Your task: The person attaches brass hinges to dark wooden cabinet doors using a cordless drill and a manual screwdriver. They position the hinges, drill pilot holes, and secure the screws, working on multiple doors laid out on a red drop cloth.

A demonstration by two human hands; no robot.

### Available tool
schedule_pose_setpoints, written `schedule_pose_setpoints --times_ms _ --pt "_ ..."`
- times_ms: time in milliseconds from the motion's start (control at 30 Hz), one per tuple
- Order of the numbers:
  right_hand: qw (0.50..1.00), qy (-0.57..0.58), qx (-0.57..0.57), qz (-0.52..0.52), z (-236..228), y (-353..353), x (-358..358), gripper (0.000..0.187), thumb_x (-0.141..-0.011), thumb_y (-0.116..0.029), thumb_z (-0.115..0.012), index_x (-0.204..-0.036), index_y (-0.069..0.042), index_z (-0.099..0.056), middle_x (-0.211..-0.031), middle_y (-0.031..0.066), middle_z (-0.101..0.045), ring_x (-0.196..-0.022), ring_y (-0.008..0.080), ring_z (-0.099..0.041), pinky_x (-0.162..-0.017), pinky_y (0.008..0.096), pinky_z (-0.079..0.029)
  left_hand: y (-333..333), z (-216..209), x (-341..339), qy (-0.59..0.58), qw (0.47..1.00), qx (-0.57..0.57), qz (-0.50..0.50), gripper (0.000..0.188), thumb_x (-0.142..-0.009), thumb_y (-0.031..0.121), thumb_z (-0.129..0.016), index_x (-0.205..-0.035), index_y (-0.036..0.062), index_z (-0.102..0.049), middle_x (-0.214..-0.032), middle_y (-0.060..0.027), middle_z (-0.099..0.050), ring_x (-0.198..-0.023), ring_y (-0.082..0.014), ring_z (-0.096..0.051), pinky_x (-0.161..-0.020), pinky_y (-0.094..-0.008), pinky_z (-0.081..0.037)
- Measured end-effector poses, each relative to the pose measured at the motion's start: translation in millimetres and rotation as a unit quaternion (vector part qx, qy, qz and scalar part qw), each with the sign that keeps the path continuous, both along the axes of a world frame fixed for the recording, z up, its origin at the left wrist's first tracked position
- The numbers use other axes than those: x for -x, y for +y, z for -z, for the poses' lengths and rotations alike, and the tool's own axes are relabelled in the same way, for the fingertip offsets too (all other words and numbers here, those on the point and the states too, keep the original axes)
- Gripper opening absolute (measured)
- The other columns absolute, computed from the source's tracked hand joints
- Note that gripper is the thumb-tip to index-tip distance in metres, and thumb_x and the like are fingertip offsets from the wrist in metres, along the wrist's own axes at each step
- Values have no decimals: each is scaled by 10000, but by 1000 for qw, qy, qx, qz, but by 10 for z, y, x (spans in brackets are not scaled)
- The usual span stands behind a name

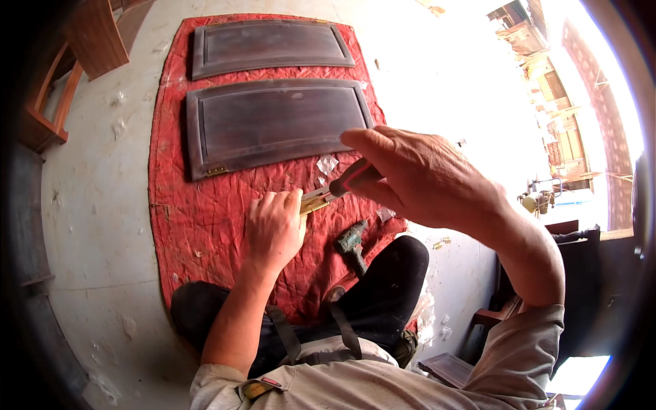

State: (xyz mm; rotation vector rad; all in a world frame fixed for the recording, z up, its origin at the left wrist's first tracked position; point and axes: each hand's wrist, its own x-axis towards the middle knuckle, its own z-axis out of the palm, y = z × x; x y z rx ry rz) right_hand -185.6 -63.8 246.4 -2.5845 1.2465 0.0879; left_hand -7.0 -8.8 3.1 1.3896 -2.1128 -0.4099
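Note:
My left hand (273, 225) is closed around a narrow brass-coloured metal fitting (314, 203) above the red cloth; its exact kind is hard to make out. A screwdriver (354, 179) with a dark, red-striped handle is gripped in my right hand (427, 178). Its shaft end points down at the fitting, close to my left fingertips. Whether the tip touches it cannot be told. Beyond my hands lies a dark wooden panel (280, 123) with a raised frame, a small brass hinge (216, 171) at its near left corner.
The red cloth (205, 225) covers the floor. A second dark panel (273, 48) lies farther off. A green cordless drill (351, 244) rests near my right knee. Brown wooden furniture (96, 37) stands far left, dark furniture (581, 273) at the right. Small brass pieces (442, 242) lie right of my knee.

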Motion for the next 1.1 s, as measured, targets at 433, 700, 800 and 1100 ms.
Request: schedule_pose_setpoints --times_ms 433,700,800,1100 --pt "995 21 47 -86 -52 -80 16 270 -969 -233 -741 -969 -26 -568 -929 131 -630 -924 294 -676 -678 448 -540 -25 -6 -34 22 1000 1 10 462 -792 149 -860 -1207 72 -671 -1055 -66 -733 -987 -277 -676 -855 -444 -519" --pt "999 -9 -9 44 49 -58 9 301 -1009 -267 -710 -942 -25 -544 -784 110 -656 -735 347 -697 -618 463 -541 -60 1 -40 42 999 -7 22 507 -778 117 -861 -1241 62 -662 -1095 -78 -726 -1008 -281 -671 -885 -442 -520" --pt "999 -30 -20 -22 -40 -81 30 323 -987 -257 -739 -1000 -24 -517 -870 134 -653 -855 351 -697 -712 456 -547 -92 6 -143 41 998 1 55 531 -793 91 -840 -1288 50 -651 -1161 -94 -717 -1060 -289 -664 -938 -441 -516" --pt "1000 -4 -5 -1 -12 -83 -41 293 -992 -232 -728 -972 -51 -498 -778 95 -594 -664 350 -662 -575 460 -508 -143 -23 -228 48 994 -23 99 428 -913 85 -727 -1329 2 -667 -1217 -117 -725 -1127 -291 -669 -1002 -435 -508"
